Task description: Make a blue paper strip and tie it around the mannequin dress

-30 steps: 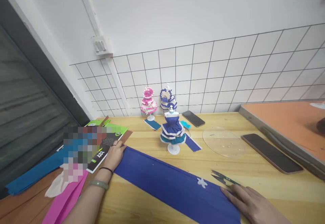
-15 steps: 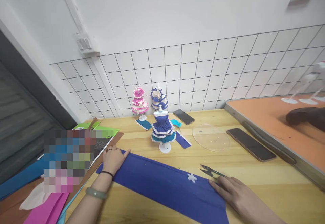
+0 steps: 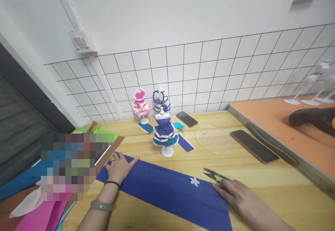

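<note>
A long strip of dark blue crepe paper (image 3: pixel 162 185) lies slanted across the table in front of me. My left hand (image 3: pixel 119 168) rests on its far left end, palm down with fingers spread. At the right end, my right hand (image 3: pixel 242 198) lies low with its fingers stretched onto the paper's edge. Thread snips (image 3: pixel 213 175) lie just beyond those fingers, blades pointing left; their handles are partly hidden behind the hand. On the strip sits a small white flower-shaped piece (image 3: pixel 194 181). Behind the strip stands a mini dress form (image 3: pixel 165 131) in a blue and teal ruffled paper dress.
Pink (image 3: pixel 141 103) and blue-and-cream (image 3: pixel 161 100) dressed forms stand at the back. Two phones (image 3: pixel 187 118) (image 3: pixel 253 146), a clear round plate (image 3: pixel 214 140) with tiny bits and paper scraps (image 3: pixel 186 143) lie around. Coloured papers (image 3: pixel 39 213) pile up left; an orange-topped surface (image 3: pixel 309 136) stands right.
The whole view has shifted slightly, so things appear a little further left. My left hand's fingers have spread wider on the blue paper; my right hand stays at the right end.
</note>
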A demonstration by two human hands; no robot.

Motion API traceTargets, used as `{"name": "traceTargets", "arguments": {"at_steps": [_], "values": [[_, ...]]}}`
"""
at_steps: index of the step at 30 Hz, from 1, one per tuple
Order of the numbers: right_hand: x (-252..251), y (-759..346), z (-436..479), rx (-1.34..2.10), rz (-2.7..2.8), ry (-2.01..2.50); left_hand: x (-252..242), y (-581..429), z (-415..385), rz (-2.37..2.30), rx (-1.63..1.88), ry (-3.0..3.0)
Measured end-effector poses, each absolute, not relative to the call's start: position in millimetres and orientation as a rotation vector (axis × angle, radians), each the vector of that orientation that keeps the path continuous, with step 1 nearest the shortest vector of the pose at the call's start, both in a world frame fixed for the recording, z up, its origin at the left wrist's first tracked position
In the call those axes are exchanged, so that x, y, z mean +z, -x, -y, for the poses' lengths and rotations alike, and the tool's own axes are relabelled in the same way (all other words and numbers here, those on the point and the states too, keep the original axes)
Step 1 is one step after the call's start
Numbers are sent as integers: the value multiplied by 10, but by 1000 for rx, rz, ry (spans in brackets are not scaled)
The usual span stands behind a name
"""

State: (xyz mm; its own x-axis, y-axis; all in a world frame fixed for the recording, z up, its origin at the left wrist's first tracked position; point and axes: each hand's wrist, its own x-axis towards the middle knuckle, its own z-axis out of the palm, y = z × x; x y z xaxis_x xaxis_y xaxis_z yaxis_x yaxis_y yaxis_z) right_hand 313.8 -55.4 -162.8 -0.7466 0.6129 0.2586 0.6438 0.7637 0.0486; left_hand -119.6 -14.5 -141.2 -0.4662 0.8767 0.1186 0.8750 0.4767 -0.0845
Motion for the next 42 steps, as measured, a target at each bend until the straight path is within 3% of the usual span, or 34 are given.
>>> {"name": "traceTargets", "arguments": {"at_steps": [25, 32, 38, 42], "values": [[-1489, -3106, 559, -266, 2712, 1051, -1486, 1188, 67, 2745, -76, 1485], [-1484, -3096, 565, -257, 2697, 1054, -1341, 884, 160, 2241, -68, 1610], [-1492, -3101, 561, -247, 2734, 1080, -1348, 182, 352, 1634, -282, 2512], [-1490, -3092, 560, -247, 2736, 1078, -1456, -178, 496, 1353, -324, 2776]]}}
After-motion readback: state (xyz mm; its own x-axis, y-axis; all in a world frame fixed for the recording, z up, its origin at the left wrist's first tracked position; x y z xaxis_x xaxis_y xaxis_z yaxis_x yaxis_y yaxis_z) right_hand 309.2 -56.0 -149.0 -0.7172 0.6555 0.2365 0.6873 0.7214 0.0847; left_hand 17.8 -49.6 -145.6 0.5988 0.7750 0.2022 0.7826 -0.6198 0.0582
